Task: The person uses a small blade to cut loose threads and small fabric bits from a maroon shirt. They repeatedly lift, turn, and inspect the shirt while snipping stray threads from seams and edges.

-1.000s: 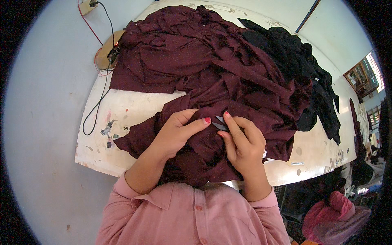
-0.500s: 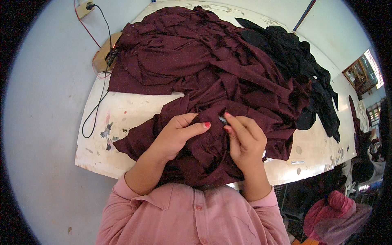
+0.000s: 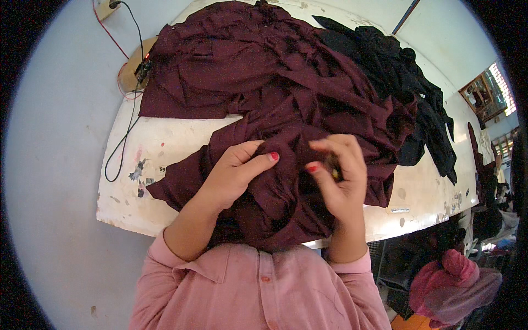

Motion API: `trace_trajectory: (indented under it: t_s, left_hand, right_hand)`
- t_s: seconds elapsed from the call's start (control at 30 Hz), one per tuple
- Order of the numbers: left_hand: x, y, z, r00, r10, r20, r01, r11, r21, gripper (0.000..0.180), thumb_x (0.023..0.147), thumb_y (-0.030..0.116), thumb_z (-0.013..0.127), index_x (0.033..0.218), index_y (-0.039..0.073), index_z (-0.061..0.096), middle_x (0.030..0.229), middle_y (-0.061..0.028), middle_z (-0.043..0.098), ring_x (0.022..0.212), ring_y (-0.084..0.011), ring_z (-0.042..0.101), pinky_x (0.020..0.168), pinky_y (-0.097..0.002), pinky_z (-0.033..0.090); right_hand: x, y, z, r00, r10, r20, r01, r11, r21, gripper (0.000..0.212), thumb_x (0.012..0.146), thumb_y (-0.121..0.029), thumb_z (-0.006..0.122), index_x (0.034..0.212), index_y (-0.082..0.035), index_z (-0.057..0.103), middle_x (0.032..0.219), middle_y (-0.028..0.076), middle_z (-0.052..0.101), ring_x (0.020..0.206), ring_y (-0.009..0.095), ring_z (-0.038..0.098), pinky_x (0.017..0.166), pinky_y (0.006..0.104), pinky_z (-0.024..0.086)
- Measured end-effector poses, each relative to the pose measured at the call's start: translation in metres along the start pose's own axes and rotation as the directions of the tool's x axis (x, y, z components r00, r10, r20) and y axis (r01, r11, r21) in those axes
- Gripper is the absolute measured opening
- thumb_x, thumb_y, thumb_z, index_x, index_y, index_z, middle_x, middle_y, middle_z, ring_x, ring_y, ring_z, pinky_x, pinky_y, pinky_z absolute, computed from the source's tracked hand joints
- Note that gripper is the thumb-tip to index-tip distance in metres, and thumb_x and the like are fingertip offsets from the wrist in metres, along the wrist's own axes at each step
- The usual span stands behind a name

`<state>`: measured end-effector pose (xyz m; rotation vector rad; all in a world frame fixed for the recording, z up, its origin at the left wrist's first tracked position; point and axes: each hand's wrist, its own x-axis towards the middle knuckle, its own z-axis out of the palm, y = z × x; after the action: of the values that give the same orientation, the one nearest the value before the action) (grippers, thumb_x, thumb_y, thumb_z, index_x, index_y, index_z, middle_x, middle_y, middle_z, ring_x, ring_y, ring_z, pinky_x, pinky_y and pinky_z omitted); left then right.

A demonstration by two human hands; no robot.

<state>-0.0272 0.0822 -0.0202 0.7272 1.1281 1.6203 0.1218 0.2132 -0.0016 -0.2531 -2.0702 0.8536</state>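
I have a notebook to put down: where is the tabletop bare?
Left: a table patch between the black cable and the maroon cloth. Right: a patch bordered by the maroon cloth, the black cloth and the table's front edge; a small pale item lies there. The middle is crowded: heaped cloth, with left hand and right hand there.

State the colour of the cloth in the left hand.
The cloth is dark maroon; best seen in the head view.
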Motion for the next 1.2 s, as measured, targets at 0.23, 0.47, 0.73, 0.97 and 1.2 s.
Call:
trace_trajectory:
  t_s: [0.23,0.47,0.73,0.97,1.2]
  left_hand:
    - [-0.001,0.000,-0.004,0.989,0.123,-0.080,-0.091,0.941,0.325,0.026,0.094,0.020,0.060,0.107,-0.002,0.064,0.094,0.0019,0.065,0.084,-0.0048,0.055,0.076,-0.0216,0.046]
    - [0.003,-0.006,-0.003,0.997,0.046,-0.057,-0.043,0.998,0.047,0.026,0.095,0.020,0.058,0.108,-0.002,0.064,0.095,0.0011,0.065,0.084,-0.0040,0.055,0.076,-0.0209,0.046]
    - [-0.001,0.001,-0.001,0.998,-0.050,-0.034,0.049,0.999,-0.013,0.024,0.095,0.018,0.057,0.108,-0.001,0.064,0.097,0.0014,0.065,0.086,-0.0044,0.056,0.077,-0.0206,0.046]
    - [-0.002,0.002,-0.003,0.998,-0.046,0.053,0.045,0.999,0.021,0.022,0.095,0.017,0.057,0.104,-0.001,0.065,0.096,0.0022,0.065,0.086,-0.0041,0.056,0.078,-0.0205,0.045]
    - [-0.001,0.003,-0.006,0.996,-0.049,0.068,0.043,0.995,0.089,0.021,0.093,0.016,0.059,0.104,-0.001,0.065,0.095,0.0023,0.064,0.086,-0.0042,0.055,0.077,-0.0209,0.046]
  right_hand:
    - [-0.007,0.004,-0.003,0.995,-0.027,0.100,0.006,0.980,0.199,0.017,0.069,0.002,0.069,0.085,-0.004,0.068,0.078,0.009,0.059,0.074,0.022,0.059,0.068,0.0292,0.047]
    - [-0.012,0.008,-0.003,0.985,-0.029,0.171,0.047,0.994,-0.101,0.039,0.085,-0.008,0.063,0.123,0.000,0.057,0.097,0.014,0.057,0.080,0.025,0.058,0.072,0.0293,0.047]
    - [-0.012,0.004,0.003,0.966,-0.197,0.168,0.240,0.926,-0.292,0.038,0.074,-0.013,0.072,0.111,-0.009,0.067,0.089,0.008,0.063,0.069,0.024,0.062,0.060,0.0320,0.049]
    - [-0.011,0.005,0.002,0.972,-0.171,0.164,0.202,0.958,-0.202,0.033,0.073,-0.010,0.072,0.105,-0.008,0.068,0.086,0.008,0.063,0.070,0.024,0.062,0.060,0.0323,0.049]
    - [-0.009,0.005,0.008,0.997,-0.069,0.034,0.074,0.981,-0.177,0.030,0.073,-0.004,0.071,0.103,-0.007,0.068,0.085,0.009,0.063,0.071,0.023,0.063,0.064,0.0301,0.049]
